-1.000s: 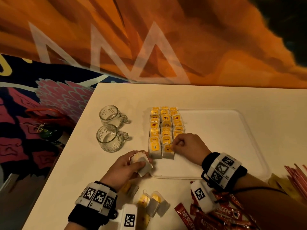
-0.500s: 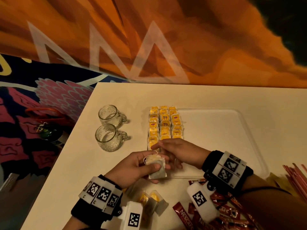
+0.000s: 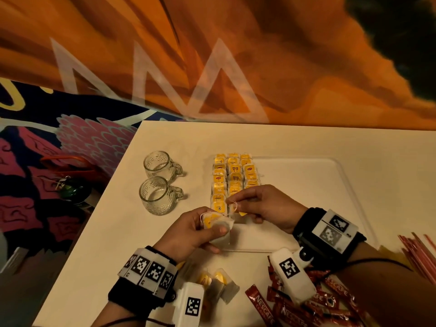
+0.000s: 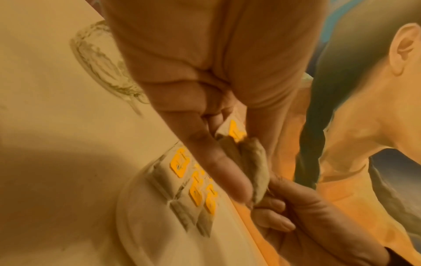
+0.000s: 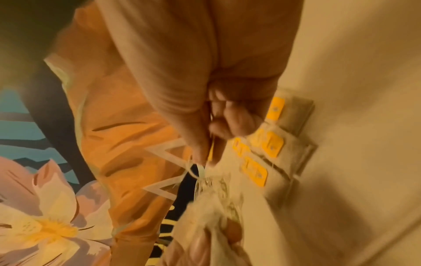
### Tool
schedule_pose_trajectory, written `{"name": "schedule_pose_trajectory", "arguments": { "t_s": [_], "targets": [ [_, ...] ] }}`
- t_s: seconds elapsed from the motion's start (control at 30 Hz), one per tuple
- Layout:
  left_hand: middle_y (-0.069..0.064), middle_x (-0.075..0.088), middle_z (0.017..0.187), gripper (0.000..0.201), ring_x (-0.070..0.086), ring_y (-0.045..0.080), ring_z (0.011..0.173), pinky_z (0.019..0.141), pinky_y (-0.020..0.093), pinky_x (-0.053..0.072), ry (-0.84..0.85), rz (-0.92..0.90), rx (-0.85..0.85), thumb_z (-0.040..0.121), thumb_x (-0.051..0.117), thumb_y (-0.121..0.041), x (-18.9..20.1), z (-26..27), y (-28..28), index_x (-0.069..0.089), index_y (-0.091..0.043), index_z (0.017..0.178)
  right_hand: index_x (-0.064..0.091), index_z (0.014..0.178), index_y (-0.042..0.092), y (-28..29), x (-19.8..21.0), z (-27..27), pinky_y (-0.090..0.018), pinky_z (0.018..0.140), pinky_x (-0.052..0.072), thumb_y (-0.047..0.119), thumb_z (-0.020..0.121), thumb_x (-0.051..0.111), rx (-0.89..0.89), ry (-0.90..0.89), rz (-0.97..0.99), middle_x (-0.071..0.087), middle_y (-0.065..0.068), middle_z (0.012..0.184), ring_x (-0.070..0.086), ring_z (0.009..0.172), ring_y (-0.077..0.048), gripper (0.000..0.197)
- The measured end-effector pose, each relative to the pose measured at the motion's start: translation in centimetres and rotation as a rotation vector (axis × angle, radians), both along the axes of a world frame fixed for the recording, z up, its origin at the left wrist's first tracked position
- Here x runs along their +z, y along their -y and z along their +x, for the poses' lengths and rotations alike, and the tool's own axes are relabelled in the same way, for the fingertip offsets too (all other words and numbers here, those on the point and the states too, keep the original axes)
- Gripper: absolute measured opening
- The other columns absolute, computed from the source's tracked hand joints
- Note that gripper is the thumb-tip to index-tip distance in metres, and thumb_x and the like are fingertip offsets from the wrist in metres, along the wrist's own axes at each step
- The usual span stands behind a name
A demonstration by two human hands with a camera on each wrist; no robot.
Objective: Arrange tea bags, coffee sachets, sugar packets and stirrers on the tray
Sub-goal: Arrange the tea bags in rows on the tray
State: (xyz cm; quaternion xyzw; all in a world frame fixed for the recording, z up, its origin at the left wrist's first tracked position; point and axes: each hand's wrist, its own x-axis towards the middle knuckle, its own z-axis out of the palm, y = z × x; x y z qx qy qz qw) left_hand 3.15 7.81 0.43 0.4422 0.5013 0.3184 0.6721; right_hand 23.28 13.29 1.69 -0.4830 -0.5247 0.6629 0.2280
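Pinching a soft papery tea bag (image 3: pixel 218 228), left hand (image 3: pixel 188 234) fingers curl; right hand (image 3: pixel 264 208) nips its thin string (image 3: pixel 233 205).

The red coffee sachets (image 3: pixel 295 310) at my near edge of the table read "NESCAFE" in white, one near my right wrist carrying it too. On the tray's tea bags (image 3: pixel 233 178), two yellow tags read "RELAX" (smaller print under it blurs). Other tags bear a small red logo I can't read.
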Motion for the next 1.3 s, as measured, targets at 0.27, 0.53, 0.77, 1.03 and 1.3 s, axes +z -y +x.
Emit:
{"name": "schedule_pose_trajectory", "arguments": {
  "t_s": [0.27,0.53,0.77,1.03,1.3],
  "targets": [
    [0.009,0.062,0.071,0.024,0.064,0.017,0.059,0.049,0.025,0.053,-0.072,-0.023,0.214,0.082,0.07,-0.009,-1.0,-0.2,-0.2,0.06,0.008,0.096,0.07,0.107,0.0,0.7,0.6,1.1,-0.022,0.066,0.058,0.0,0.087,0.064,-0.045,-0.117,-0.065,0.07,-0.012,0.074,0.066,0.063,-0.014,0.021],
    [0.017,0.066,0.09,0.015,0.068,0.024,0.079,0.061,0.031,0.058,0.055,-0.113,0.279,0.092,0.056,-0.008,-1.4,0.7,-0.7,0.064,0.003,0.101,0.063,0.104,-0.002,1.7,-0.1,-1.0,-0.028,0.064,0.061,-0.004,0.085,0.066,-0.044,-0.125,-0.092,0.067,-0.009,0.073,0.071,0.067,-0.022,0.02],
    [0.019,0.068,0.097,0.018,0.068,0.026,0.085,0.063,0.029,0.059,0.13,-0.101,0.277,0.093,0.053,-0.007,-1.7,0.8,-0.4,0.061,0.003,0.106,0.064,0.108,0.003,1.5,-0.7,-1.5,-0.026,0.054,0.056,0.004,0.084,0.07,-0.101,-0.029,-0.017,0.063,-0.01,0.071,0.064,0.058,-0.017,0.025],
    [0.016,0.07,0.091,0.018,0.071,0.02,0.078,0.062,0.028,0.059,0.075,-0.059,0.247,0.089,0.059,-0.006,-1.6,0.6,-0.6,0.062,0.005,0.104,0.072,0.074,0.02,1.4,0.1,0.6,-0.029,0.062,0.053,0.018,0.078,0.078,-0.102,0.199,0.227,0.069,0.007,0.07,0.061,0.066,-0.012,0.008],
    [0.013,0.069,0.095,0.021,0.073,0.015,0.076,0.064,0.025,0.059,-0.033,-0.057,0.25,0.098,0.04,0.0,-2.8,-0.7,-1.3,0.058,0.0,0.11,0.067,0.084,0.016,1.1,-0.1,5.7,-0.021,0.066,0.049,0.019,0.085,0.071,-0.017,0.485,0.407,0.069,0.005,0.07,0.065,0.065,-0.008,0.005]
  ]
}}
